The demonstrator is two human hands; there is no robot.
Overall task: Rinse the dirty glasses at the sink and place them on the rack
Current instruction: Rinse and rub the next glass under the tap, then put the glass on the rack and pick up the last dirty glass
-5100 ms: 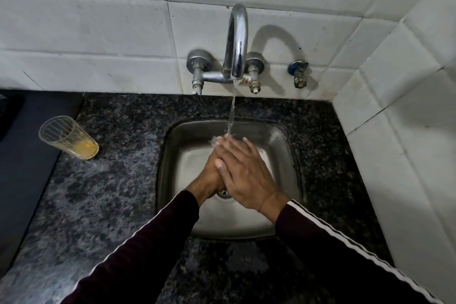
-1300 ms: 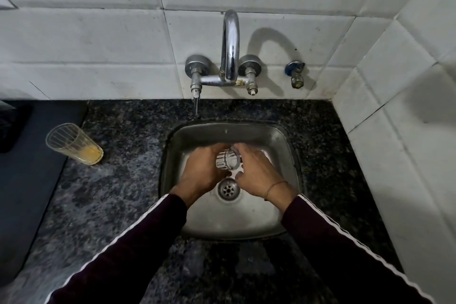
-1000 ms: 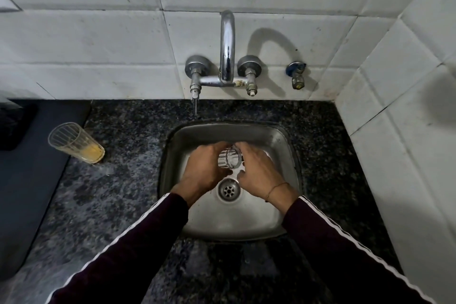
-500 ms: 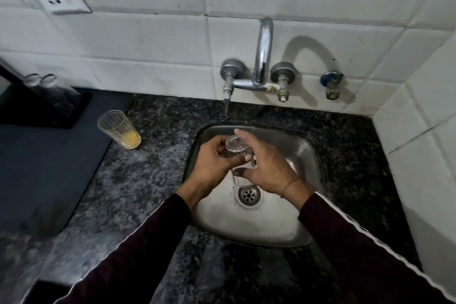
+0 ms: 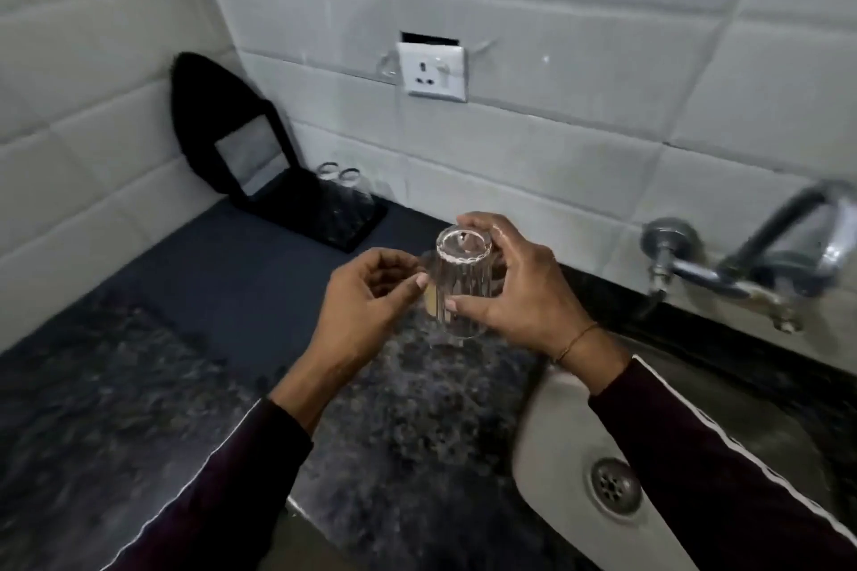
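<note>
Counter [image 5: 195,385]: dark speckled stone, its far-left part covered by a plain dark mat [image 5: 222,264]. Landmark: steel sink [image 5: 552,422] set into the counter at lower right, drain visible.

Walls: white tiles on two sides meeting in a corner far left of the sink; a white socket plate [image 5: 433,71] on the back wall, up and left of the sink. Chrome tap [image 5: 742,264] on the wall above the sink.

Rack [image 5: 320,204]: black, in the corner on the mat, well left of the sink; two upturned glasses [image 5: 343,195] stand on it.

Glass [image 5: 461,287]: clear, ribbed, held base-up above the counter just left of the sink.

Right hand [image 5: 524,292]: grip closed round the glass. Left hand [image 5: 371,306]: fingers curled, fingertips at the glass's side; grip on it cannot be told.
</note>
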